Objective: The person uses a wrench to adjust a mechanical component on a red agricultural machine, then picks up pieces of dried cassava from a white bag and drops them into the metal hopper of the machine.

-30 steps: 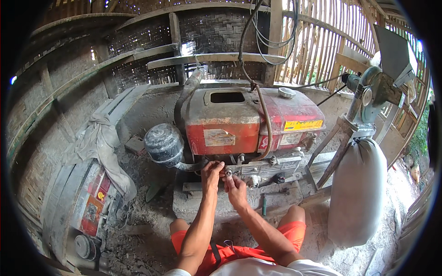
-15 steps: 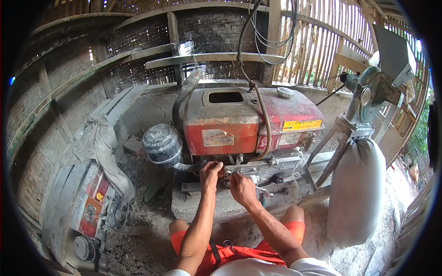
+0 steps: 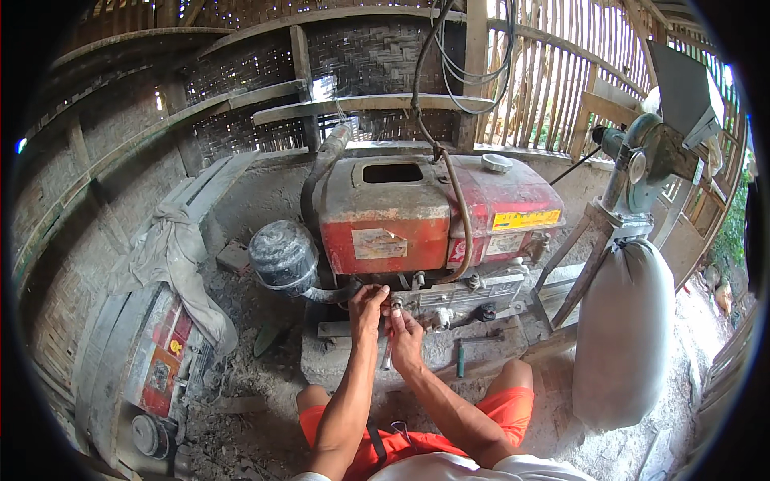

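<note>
My right hand (image 3: 406,333) grips one slim tool (image 3: 387,356) at the near side of one red engine (image 3: 385,244), my left hand (image 3: 367,307) curls beside it, whether gripping I cannot tell, with one green-handled tool (image 3: 460,360) and one pale sack (image 3: 624,345) rightward.

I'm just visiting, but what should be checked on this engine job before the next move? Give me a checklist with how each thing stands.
1. Left hand at the front of the engine: ok.
2. Slim tool in the right hand: ok, its end points downward.
3. What the fingertips touch fully visible: not ok, the fingers partly hide it.
4. Part there tight: cannot tell.
5. Green-handled tool apart from both hands: ok, it lies to their right.
6. Top opening covered: not ok, it is open.
</note>
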The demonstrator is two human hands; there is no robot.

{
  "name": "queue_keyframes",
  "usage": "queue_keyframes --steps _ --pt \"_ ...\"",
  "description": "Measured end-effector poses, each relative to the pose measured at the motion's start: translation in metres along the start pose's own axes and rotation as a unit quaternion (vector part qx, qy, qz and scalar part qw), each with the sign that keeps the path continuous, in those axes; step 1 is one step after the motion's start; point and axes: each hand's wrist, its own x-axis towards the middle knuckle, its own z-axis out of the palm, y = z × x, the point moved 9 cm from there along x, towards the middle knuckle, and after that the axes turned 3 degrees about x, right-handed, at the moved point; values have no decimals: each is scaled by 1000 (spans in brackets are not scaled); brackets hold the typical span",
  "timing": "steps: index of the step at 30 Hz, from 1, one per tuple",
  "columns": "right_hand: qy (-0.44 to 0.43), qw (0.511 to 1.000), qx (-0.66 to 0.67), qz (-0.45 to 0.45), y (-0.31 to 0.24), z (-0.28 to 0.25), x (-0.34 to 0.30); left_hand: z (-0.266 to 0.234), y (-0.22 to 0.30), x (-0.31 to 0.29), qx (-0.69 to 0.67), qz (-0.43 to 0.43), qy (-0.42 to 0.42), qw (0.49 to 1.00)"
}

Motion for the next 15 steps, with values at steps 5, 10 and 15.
queue_keyframes --steps 5,10,15 --pt "-12 996 -81 -33 -13 -11 2 4 -6 1 0 -17 5 1000" --pt "-9 912 -407 -49 -61 -7 -3 -5 -9 6 14 -10 15 1000" --pt "-37 845 -509 -160 -87 6 4 0 -8 4 2 -5 10 1000"
